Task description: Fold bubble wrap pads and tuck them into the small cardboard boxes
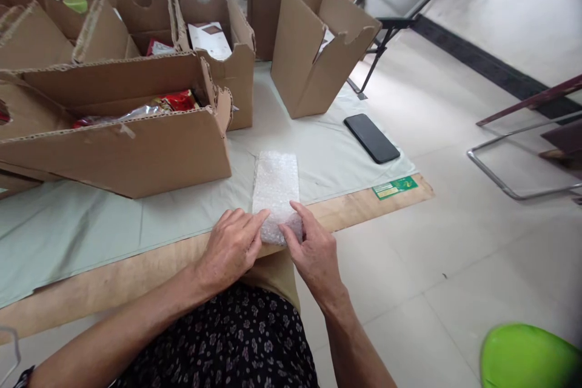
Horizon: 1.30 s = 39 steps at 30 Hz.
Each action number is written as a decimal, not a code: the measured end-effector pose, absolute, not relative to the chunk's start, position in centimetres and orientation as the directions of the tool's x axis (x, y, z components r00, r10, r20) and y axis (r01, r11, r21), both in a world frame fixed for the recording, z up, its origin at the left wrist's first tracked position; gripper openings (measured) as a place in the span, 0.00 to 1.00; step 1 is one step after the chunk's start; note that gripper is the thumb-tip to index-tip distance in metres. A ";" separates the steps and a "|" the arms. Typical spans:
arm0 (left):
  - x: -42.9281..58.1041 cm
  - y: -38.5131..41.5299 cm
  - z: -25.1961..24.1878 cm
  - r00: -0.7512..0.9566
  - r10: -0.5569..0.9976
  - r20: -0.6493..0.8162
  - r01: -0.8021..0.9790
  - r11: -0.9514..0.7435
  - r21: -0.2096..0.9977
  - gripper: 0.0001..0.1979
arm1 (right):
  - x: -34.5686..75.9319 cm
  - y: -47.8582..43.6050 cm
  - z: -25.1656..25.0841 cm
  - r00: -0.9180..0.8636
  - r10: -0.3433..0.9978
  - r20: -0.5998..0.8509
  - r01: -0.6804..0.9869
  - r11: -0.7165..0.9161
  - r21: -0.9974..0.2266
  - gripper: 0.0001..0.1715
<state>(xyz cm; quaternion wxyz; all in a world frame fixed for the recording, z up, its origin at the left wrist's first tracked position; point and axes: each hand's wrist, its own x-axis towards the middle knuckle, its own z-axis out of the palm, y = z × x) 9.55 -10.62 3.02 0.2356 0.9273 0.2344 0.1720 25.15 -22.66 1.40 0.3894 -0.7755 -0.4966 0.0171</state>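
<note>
A flat white rectangle of bubble wrap (276,185) lies across the front edge of the table, its near end between my hands. Whether anything is inside it, I cannot tell. My left hand (234,244) grips its near left side, with the index finger laid on top and the other fingers curled. At the near right corner, my right hand (313,248) holds it between thumb and fingers. The underside of the wrap and some of the fingertips are hidden.
On the cloth-covered table (182,209), a long cardboard box (177,154) holds red packets. More cardboard bins stand behind, one cardboard bin (321,51) apart on the right. A black phone (371,138) lies near the right edge. A green stool (527,356) is at lower right.
</note>
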 end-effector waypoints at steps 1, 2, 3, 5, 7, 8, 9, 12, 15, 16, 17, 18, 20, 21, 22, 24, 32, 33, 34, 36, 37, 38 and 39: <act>9.6 -10.6 2.9 0.844 0.497 0.201 0.354 -0.799 0.486 0.19 | 25.2 -23.0 1.7 0.499 0.758 0.419 0.793 -0.204 -0.575 0.22; 9.6 -10.6 2.9 0.857 0.480 0.189 0.352 -0.811 0.467 0.18 | 25.3 -23.6 2.0 0.489 0.730 0.477 0.822 -0.204 -0.531 0.22; 9.7 -10.5 2.9 0.867 0.466 0.176 0.348 -0.819 0.456 0.17 | 25.4 -24.2 2.4 0.471 0.711 0.522 0.847 -0.198 -0.494 0.22; 9.8 -10.3 3.0 0.881 0.445 0.158 0.339 -0.829 0.445 0.17 | 25.7 -25.3 3.2 0.387 0.741 0.549 0.890 -0.143 -0.434 0.23; 9.9 -10.1 3.2 0.892 0.428 0.143 0.332 -0.837 0.436 0.16 | 26.1 -26.0 3.6 0.249 0.840 0.482 0.923 -0.056 -0.380 0.22; 9.9 -10.0 3.3 0.898 0.420 0.130 0.330 -0.839 0.434 0.16 | 26.2 -26.1 3.6 0.179 0.884 0.432 0.935 -0.016 -0.355 0.22; 9.9 -9.9 3.5 0.903 0.415 0.111 0.332 -0.838 0.433 0.15 | 26.4 -26.0 3.5 0.124 0.915 0.384 0.943 0.012 -0.333 0.22; 9.5 -9.9 4.5 0.899 0.435 0.046 0.375 -0.819 0.435 0.10 | 27.0 -25.0 2.8 0.070 0.937 0.341 0.953 0.039 -0.302 0.21; 8.7 -9.9 5.3 0.886 0.447 0.120 0.341 -0.806 0.484 0.18 | 27.5 -24.2 2.4 0.067 0.902 0.426 0.932 0.096 -0.349 0.16; 8.5 -9.8 5.4 0.887 0.434 0.160 0.301 -0.804 0.512 0.20 | 27.6 -24.1 2.4 0.071 0.893 0.445 0.914 0.121 -0.387 0.17; 8.4 -9.8 5.4 0.890 0.417 0.186 0.260 -0.797 0.546 0.18 | 27.8 -24.0 2.4 0.082 0.889 0.450 0.891 0.137 -0.434 0.17; 8.4 -9.7 5.3 0.893 0.406 0.192 0.228 -0.779 0.584 0.16 | 27.9 -24.0 2.4 0.102 0.891 0.443 0.865 0.140 -0.481 0.17; 8.5 -9.4 5.0 0.889 0.421 0.177 0.211 -0.722 0.658 0.12 | 27.9 -23.9 2.4 0.169 0.900 0.402 0.820 0.098 -0.564 0.16; 8.8 -9.2 4.9 0.881 0.443 0.168 0.218 -0.694 0.686 0.11 | 27.9 -23.8 2.4 0.207 0.901 0.380 0.803 0.066 -0.593 0.15; 9.1 -9.0 4.7 0.869 0.468 0.163 0.229 -0.671 0.705 0.12 | 27.8 -23.7 2.3 0.240 0.900 0.364 0.790 0.037 -0.613 0.15; 9.8 -8.6 4.5 0.842 0.522 0.140 0.275 -0.637 0.721 0.12 | 27.6 -23.4 2.2 0.304 0.882 0.360 0.780 -0.014 -0.625 0.14; 12.3 -7.3 4.4 0.768 0.641 0.016 0.486 -0.598 0.637 0.16 | 27.0 -23.9 3.2 0.174 0.771 0.612 0.966 -0.014 -0.257 0.19; 12.4 -7.3 4.3 0.765 0.644 0.020 0.493 -0.605 0.625 0.16 | 27.1 -23.7 3.3 0.118 0.814 0.569 0.973 0.019 -0.228 0.19; 12.6 -7.2 4.3 0.763 0.646 0.026 0.497 -0.612 0.614 0.16 | 27.2 -23.4 3.4 0.072 0.849 0.523 0.977 0.044 -0.207 0.19; 12.5 -7.2 4.2 0.759 0.650 0.038 0.504 -0.623 0.598 0.15 | 27.6 -22.7 3.2 0.036 0.890 0.455 0.981 0.055 -0.187 0.17; 12.3 -7.3 4.3 0.758 0.650 0.058 0.499 -0.635 0.590 0.14 | 27.7 -22.3 3.2 0.039 0.898 0.439 0.981 0.050 -0.189 0.16; 12.0 -7.4 4.3 0.760 0.642 0.102 0.482 -0.661 0.575 0.13 | 27.9 -21.9 3.2 0.049 0.900 0.433 0.979 0.044 -0.201 0.15; 11.6 -7.5 4.5 0.767 0.619 0.168 0.449 -0.706 0.548 0.13 | 28.1 -21.7 3.2 0.058 0.901 0.431 0.974 0.043 -0.221 0.14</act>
